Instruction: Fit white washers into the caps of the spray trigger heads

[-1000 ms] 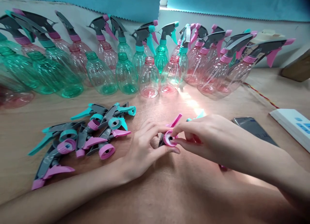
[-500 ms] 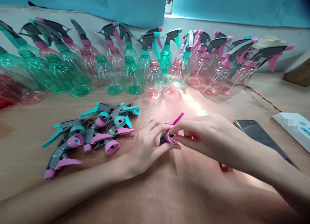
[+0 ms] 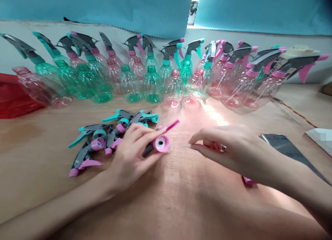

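My left hand is closed around a grey and pink spray trigger head. Its pink collar faces me, with a white disc and a dark central hole inside, and the pink lever points up to the right. To the right of it, apart from the collar, is my right hand. Thumb and forefinger tips nearly meet there, and the other fingers curl into the palm; a small glint shows by them, too small to name. Left of my left hand lies a pile of spray heads in grey, pink and turquoise, partly hidden by that hand.
Along the back stand clear green bottles and pink bottles, several with spray heads on. A phone and a white power strip lie at right. A pink piece shows under my right forearm. Red material is at left.
My right hand's fingers have come out of the pink collar and sit apart from it. My left hand has shifted left with the spray head, and the white disc inside now shows. The view has turned slightly.
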Action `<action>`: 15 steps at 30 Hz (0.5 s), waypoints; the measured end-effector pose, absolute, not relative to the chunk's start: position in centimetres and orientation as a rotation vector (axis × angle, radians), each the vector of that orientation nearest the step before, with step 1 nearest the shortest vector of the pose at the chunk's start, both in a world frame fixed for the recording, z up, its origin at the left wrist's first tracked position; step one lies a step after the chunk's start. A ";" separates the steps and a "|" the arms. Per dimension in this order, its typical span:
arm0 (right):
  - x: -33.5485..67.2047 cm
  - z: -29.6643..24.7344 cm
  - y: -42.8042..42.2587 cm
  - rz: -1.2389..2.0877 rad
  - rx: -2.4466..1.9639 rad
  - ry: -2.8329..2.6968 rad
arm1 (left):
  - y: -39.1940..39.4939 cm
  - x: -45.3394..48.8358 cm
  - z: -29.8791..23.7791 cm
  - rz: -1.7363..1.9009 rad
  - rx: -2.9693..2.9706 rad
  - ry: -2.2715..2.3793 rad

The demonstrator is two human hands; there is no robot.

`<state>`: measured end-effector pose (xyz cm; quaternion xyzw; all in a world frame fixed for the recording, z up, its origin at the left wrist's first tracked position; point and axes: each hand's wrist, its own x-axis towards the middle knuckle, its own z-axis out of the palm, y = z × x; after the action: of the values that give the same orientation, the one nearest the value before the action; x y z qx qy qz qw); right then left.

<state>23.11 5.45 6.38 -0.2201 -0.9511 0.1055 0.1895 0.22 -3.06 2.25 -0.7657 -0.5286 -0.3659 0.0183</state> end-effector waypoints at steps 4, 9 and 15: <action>23.1 6.3 5.2 0.307 -0.671 -2.694 | -3.0 -2.8 4.5 -1.048 -2.086 -1.626; 23.0 5.9 5.3 0.294 -0.726 -2.795 | -2.7 -6.3 4.6 -0.694 -2.222 -1.763; 23.3 5.4 5.8 0.325 -0.760 -2.970 | -4.3 -5.6 3.8 -0.790 -2.242 -1.823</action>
<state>23.35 5.79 5.44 -0.2465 -0.9629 0.1054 0.0294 -5.63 -4.28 3.80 -0.7464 -0.6070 -0.2630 0.0730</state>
